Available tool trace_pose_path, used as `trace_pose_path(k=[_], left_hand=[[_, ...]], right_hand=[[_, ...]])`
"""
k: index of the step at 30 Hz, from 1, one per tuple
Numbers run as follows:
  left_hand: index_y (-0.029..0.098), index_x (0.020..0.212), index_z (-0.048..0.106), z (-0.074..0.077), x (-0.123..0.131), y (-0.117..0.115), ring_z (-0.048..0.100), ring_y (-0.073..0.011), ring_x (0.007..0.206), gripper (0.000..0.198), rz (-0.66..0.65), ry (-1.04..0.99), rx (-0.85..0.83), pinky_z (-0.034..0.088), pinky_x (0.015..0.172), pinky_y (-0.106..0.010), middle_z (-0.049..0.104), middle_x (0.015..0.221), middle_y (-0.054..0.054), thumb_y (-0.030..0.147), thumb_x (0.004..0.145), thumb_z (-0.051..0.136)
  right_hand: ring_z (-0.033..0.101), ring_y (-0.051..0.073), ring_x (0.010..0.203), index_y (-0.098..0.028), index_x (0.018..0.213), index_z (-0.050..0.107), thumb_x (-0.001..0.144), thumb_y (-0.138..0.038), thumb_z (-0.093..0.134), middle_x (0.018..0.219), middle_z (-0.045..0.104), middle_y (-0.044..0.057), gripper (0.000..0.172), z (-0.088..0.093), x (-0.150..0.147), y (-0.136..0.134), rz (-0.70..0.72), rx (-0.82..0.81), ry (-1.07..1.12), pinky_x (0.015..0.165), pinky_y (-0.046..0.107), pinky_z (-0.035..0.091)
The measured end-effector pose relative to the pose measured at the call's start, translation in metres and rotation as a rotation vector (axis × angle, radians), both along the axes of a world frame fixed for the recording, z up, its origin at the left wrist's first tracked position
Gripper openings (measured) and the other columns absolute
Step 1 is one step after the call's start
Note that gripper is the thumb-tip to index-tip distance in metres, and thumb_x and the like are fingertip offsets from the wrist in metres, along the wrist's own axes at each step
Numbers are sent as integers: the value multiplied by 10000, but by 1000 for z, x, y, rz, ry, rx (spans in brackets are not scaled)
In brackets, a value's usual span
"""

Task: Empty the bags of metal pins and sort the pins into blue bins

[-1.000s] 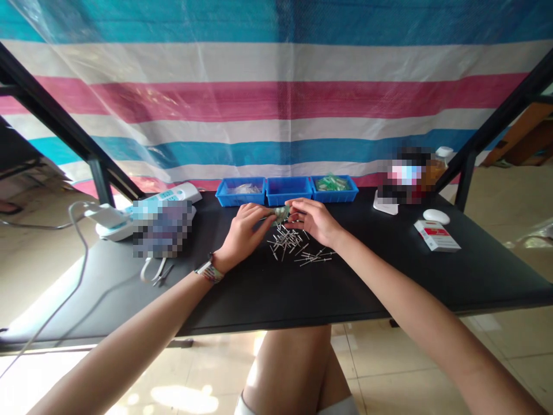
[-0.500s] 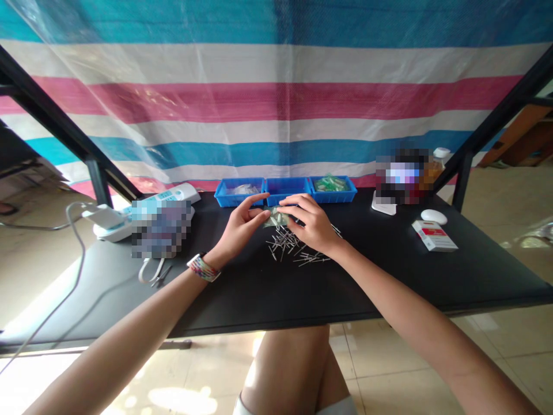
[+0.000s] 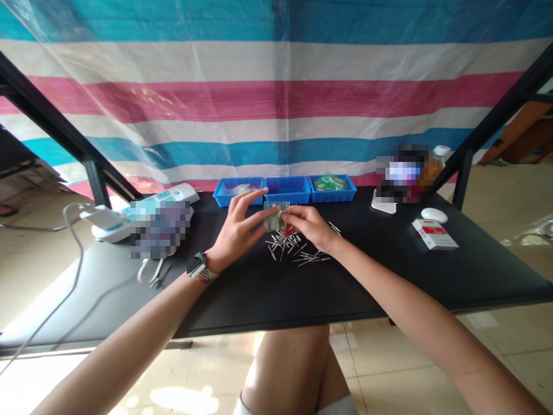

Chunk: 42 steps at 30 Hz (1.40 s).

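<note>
A small clear bag with greenish contents [image 3: 272, 220] is between my two hands, above the black table. My right hand [image 3: 309, 226] pinches the bag's right side with thumb and fingers. My left hand [image 3: 239, 230] is at its left side, fingers spread, with fingertips close to or touching the bag. Beneath the bag lies a loose pile of thin metal pins [image 3: 283, 245], with several more pins to its right, partly behind my right hand. Whether the bag is open or sealed I cannot tell.
Behind my hands stand three blue trays: the left [image 3: 222, 199] holds clear bags, the right [image 3: 332, 197] green-tinted bags. A power strip [image 3: 184, 193] and scissors [image 3: 161, 276] lie left. A red-and-white box [image 3: 434, 234], white oval case [image 3: 434, 215] and bottle [image 3: 439, 161] stand right.
My left fingers have spread and lifted, and that hand has turned. My right fingers have closed into a pinch on the bag, which is now more upright.
</note>
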<state>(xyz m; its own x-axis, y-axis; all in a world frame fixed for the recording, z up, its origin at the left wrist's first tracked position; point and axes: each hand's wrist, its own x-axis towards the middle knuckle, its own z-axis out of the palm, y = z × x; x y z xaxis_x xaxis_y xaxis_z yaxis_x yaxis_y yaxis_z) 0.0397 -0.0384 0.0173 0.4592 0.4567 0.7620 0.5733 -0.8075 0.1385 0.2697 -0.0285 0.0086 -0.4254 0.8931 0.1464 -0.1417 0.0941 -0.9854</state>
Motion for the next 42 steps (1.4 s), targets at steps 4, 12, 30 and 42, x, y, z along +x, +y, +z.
trace_pose_path(k=[4,12,30,42], left_hand=[[259,1178,785,1,0,1,644,-287,1235,174,-42,-85,-87,526,1100,-499,767,1201,-84,291,1044,678],[175,864,740,-5,7,1,600,-170,754,344,-83,-202,-404,472,704,-299,673,796,-29,470,1032,688],[355,1723,328,-15,3,4,225,-412,1661,736,39,367,-586,218,1328,-657,279,1810,-65,689,1079,449],[361,1709,357,-22,5,5,303,-399,1634,704,11,411,-507,290,1296,-670,330,1785,-110,657,1083,483]], right_hand=[[728,199,773,-196,1001,741,933,-622,703,937,749,51,433,3,3,-6,-134,141,-86,740,351,631],[767,257,993,-214,1151,778,837,-475,848,1061,805,73,414,3,3,-8,-75,221,-26,907,428,654],[684,361,1216,-157,1245,780,1052,-441,540,1273,748,196,419,-7,109,76,-834,793,-856,1123,559,533],[572,371,1443,-166,1473,647,1042,-372,539,1489,619,209,489,-5,100,26,-734,764,-830,1254,570,446]])
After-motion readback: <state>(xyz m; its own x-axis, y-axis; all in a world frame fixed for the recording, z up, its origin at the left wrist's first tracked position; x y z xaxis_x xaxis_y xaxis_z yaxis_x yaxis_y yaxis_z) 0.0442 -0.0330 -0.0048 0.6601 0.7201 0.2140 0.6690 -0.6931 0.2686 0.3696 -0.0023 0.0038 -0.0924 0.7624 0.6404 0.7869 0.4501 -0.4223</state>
